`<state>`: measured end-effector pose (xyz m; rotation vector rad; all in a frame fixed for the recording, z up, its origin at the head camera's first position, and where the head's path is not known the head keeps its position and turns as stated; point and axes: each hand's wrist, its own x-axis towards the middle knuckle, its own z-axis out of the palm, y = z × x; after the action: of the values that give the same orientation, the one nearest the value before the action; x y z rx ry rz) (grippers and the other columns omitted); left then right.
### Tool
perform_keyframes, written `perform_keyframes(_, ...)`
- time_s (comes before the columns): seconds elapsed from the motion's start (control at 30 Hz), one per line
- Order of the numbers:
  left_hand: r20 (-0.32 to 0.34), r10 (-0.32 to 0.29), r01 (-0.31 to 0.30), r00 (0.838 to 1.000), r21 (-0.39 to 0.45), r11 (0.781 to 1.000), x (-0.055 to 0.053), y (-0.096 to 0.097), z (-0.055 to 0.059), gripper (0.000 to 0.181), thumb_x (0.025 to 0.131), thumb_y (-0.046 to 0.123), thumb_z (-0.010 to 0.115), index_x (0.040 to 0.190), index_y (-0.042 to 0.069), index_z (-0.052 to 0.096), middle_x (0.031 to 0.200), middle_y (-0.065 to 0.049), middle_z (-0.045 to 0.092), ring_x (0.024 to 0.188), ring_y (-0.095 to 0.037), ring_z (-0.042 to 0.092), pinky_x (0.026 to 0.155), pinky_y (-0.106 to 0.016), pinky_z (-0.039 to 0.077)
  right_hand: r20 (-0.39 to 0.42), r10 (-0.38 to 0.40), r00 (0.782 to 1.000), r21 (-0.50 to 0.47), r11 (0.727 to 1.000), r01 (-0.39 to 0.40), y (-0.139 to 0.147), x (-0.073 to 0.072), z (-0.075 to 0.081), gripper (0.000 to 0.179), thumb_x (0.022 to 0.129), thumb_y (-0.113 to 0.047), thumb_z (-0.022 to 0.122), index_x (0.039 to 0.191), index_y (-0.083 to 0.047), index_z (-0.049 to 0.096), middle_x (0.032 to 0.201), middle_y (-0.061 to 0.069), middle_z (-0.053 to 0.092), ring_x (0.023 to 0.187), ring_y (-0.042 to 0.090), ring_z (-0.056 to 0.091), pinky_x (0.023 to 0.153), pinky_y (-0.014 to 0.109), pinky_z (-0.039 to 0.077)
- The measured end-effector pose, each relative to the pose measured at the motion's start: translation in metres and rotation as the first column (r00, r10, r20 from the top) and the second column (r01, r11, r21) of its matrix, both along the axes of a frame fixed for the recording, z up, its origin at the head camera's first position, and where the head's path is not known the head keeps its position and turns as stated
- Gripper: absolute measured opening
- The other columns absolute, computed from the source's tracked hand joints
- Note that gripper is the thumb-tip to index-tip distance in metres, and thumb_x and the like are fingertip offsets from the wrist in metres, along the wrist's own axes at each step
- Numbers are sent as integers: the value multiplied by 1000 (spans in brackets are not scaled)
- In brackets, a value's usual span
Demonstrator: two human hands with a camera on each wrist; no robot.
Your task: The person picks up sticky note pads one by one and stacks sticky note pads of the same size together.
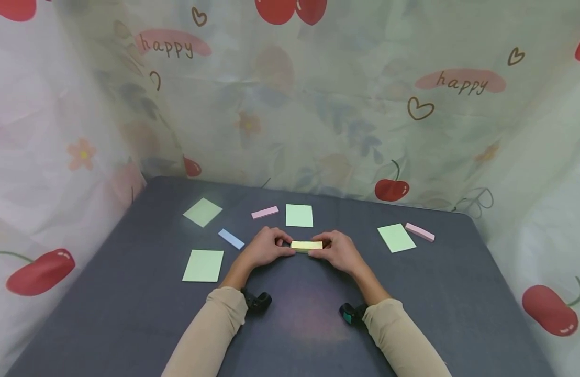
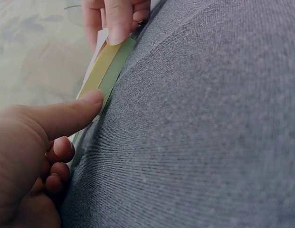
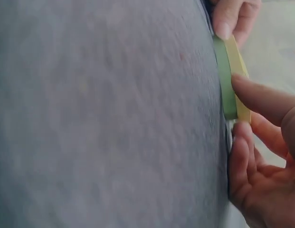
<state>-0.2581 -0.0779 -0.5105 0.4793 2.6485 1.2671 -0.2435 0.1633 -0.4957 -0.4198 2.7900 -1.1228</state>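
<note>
Mid-table, a flat narrow yellow block (image 1: 306,244) lies on top of a green block (image 3: 225,78) of similar length, their long sides lined up. My left hand (image 1: 263,248) pinches the left end of this pair, thumb on the near side. At the right end, my right hand (image 1: 339,252) grips the pair between thumb and fingers. Both wrist views show the thumbs across the seam where yellow meets green. The far faces of the blocks are mostly hidden by the fingers.
Pale green paper squares lie around: one (image 1: 299,215) just behind the blocks, one (image 1: 396,238) at right, two more (image 1: 202,266) at left. A blue block (image 1: 231,239), a pink block (image 1: 265,212) and another pink block (image 1: 419,232) lie on the grey table (image 1: 309,335). A printed curtain hangs behind.
</note>
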Motion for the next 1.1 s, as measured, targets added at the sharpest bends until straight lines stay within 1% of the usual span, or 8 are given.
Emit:
perform_keyframes(0.13, 6, -2, 2, 1000, 19, 1000, 0, 0, -1, 24, 86, 24, 83, 106, 12, 78, 71, 1, 52, 66, -13, 48, 62, -27, 37, 87, -9, 996, -117, 993, 19, 8, 1, 1, 36, 85, -20, 84, 118, -7, 74, 101, 10, 70, 81, 15, 62, 73, 28, 51)
perform_keyframes(0.23, -4, -10, 10, 1000, 26, 1000, 1, 0, -1, 23, 85, 21, 84, 105, 10, 78, 71, 1, 52, 66, -13, 47, 62, -26, 37, 112, -23, 993, -166, 985, 42, 12, 1, -1, 32, 86, -18, 83, 113, -6, 74, 98, 10, 70, 80, 15, 61, 73, 28, 50)
perform_keyframes(0.33, -11, -14, 14, 1000, 19, 1000, 1, 0, -2, 23, 85, 20, 84, 105, 10, 78, 71, 1, 52, 65, -13, 47, 62, -26, 37, 96, -29, 995, -151, 988, 44, 12, -1, -3, 29, 86, -19, 83, 111, -6, 75, 95, 8, 70, 78, 14, 60, 72, 27, 49)
perform_keyframes(0.47, -7, -8, 8, 1000, 11, 1000, 0, 0, -2, 22, 85, 21, 84, 105, 11, 78, 71, 2, 52, 66, -13, 47, 62, -26, 36, 76, -33, 997, -119, 992, 42, 10, -1, -2, 28, 86, -20, 83, 110, -8, 75, 93, 6, 70, 77, 12, 59, 70, 25, 48)
perform_keyframes(0.6, -21, -7, 8, 1000, 6, 1000, -1, 0, -3, 22, 85, 21, 84, 104, 11, 78, 71, 1, 52, 66, -13, 48, 62, -26, 36, 71, -40, 997, -108, 993, 47, 8, -1, -1, 28, 85, -19, 83, 109, -7, 75, 92, 6, 70, 76, 12, 59, 69, 24, 48)
perform_keyframes(0.77, -22, -7, 6, 1000, -20, 1000, -2, 0, -4, 23, 86, 22, 83, 105, 11, 78, 72, 2, 52, 66, -12, 47, 63, -26, 37, 61, -23, 998, -59, 998, 27, 7, -3, -2, 29, 85, -18, 83, 109, -5, 75, 91, 6, 71, 76, 11, 59, 69, 24, 48)
perform_keyframes(0.9, -27, -1, 0, 1000, -31, 1000, 1, 0, -1, 23, 86, 20, 83, 105, 10, 78, 72, 2, 53, 67, -12, 47, 63, -26, 37, 50, -3, 999, -31, 1000, 4, 6, -3, -2, 29, 85, -18, 82, 110, -3, 75, 91, 7, 72, 75, 10, 59, 69, 25, 48)
perform_keyframes(1.1, -35, -24, 23, 999, -45, 999, 3, 3, 6, 21, 86, 19, 82, 104, 9, 76, 78, 0, 57, 71, -13, 50, 66, -26, 40, 53, -11, 999, -19, 1000, 12, 7, -1, 4, 27, 86, -18, 82, 109, -4, 75, 92, 6, 72, 76, 11, 59, 70, 26, 48)
